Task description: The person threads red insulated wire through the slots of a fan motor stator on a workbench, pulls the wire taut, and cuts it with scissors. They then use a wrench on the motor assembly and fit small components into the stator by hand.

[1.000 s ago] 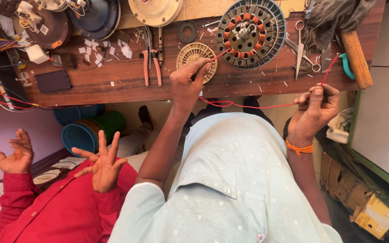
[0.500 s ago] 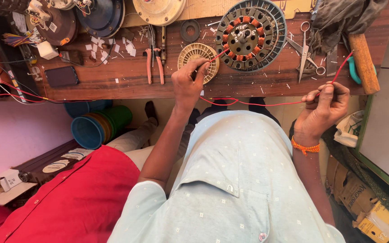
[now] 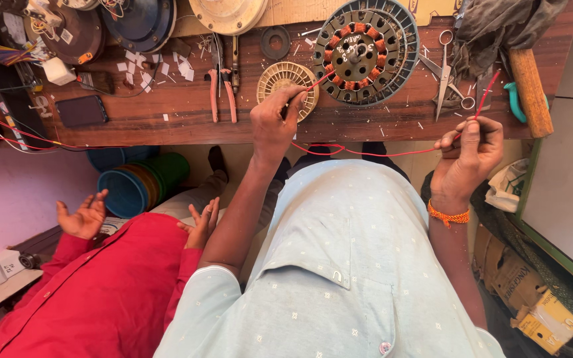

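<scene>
At a wooden workbench (image 3: 187, 122), we pay out a length of red wire (image 3: 366, 152) toward a wound motor stator (image 3: 364, 50). Our left hand (image 3: 274, 122) pinches the wire near the bench edge, fingers closed on it just in front of a small cream ribbed disc (image 3: 286, 78); our right hand (image 3: 467, 156) grips the other end, thumb and forefinger shut, off the bench to the side. The wire sags between the two hands and one end runs up toward the stator's copper coils. We judge the threading stage is in hand; the next move calls for steady tension and a fine aim at a slot. Scissors (image 3: 444, 74), red-handled pliers (image 3: 221, 89) and a wooden mallet handle (image 3: 530, 89) crowd the bench, and another person in a red sleeve (image 3: 87, 292) sits just beside our left elbow, palms open.
</scene>
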A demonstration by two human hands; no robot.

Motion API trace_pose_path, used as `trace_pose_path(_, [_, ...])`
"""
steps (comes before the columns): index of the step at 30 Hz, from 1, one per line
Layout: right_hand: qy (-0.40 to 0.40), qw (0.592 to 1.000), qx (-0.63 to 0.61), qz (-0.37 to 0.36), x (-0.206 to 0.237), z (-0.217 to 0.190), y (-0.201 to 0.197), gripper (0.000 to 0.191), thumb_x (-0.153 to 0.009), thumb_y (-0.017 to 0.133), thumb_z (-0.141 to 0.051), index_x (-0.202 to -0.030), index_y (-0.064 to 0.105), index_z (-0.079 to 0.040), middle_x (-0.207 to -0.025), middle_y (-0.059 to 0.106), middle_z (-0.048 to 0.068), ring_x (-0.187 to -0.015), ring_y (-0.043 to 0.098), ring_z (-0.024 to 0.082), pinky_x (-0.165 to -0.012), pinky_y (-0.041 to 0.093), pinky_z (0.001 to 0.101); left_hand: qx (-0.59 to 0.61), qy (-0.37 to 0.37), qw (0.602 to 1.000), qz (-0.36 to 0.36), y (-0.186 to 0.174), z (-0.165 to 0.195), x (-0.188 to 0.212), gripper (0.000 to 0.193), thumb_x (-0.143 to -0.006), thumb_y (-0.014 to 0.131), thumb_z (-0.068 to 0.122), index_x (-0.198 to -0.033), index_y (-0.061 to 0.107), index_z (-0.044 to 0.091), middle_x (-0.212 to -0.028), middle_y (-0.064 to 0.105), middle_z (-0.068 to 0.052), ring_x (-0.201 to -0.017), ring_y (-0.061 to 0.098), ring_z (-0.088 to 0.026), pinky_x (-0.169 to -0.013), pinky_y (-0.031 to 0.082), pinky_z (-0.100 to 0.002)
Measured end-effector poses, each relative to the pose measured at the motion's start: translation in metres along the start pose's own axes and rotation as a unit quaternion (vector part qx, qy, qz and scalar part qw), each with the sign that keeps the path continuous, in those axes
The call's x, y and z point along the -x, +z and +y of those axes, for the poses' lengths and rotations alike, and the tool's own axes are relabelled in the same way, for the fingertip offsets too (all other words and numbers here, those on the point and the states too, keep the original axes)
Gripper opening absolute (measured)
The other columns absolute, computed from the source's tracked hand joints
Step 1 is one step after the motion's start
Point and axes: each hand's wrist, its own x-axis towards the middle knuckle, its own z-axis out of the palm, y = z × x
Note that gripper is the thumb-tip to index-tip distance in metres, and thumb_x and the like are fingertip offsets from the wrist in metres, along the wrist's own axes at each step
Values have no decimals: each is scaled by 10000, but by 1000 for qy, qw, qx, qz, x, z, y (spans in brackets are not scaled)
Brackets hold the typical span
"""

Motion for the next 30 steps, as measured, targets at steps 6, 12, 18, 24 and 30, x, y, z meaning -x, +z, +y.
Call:
trace_pose_path(6, [4,995,98,-31,0,-1,16,115,-1112,628,-41,-1199,569,4,-976,607,61,-745,648,148,-676,606,343,-15,12,1000,4,0,0,0,107,-979,741,58,-1076,720,19,-948,742,-121,-800,741,-213,-671,563,-322])
trace_pose_path(12, [-16,971,231,-65,3,-1,40,109,-1067,692,-30,-1125,643,47,-885,667,63,-702,681,133,-635,572,281,-22,-4,1000,0,0,1,2,112,-979,744,61,-1081,727,18,-935,743,-122,-777,734,-209,-660,559,-328])
trace_pose_path(18, [-8,958,274,-87,4,2,54,112,-1040,720,-30,-1096,664,49,-876,694,63,-702,678,106,-632,543,238,-22,-9,1000,10,3,-1,2,114,-979,740,61,-1085,729,21,-938,750,-118,-776,746,-201,-668,566,-323])
trace_pose_path(24, [-2,955,286,-85,2,3,53,110,-1039,711,-35,-1098,672,50,-886,706,69,-705,684,100,-634,547,235,-20,-14,1000,11,5,0,4,116,-984,738,63,-1089,728,13,-949,748,-127,-778,738,-210,-666,569,-323])
trace_pose_path(30, [3,953,290,-87,0,3,53,110,-1036,704,-38,-1091,672,51,-886,709,70,-701,687,102,-629,548,236,-24,3,1000,13,5,4,4,117,-993,738,67,-1096,723,13,-976,747,-126,-823,746,-219,-698,579,-327])
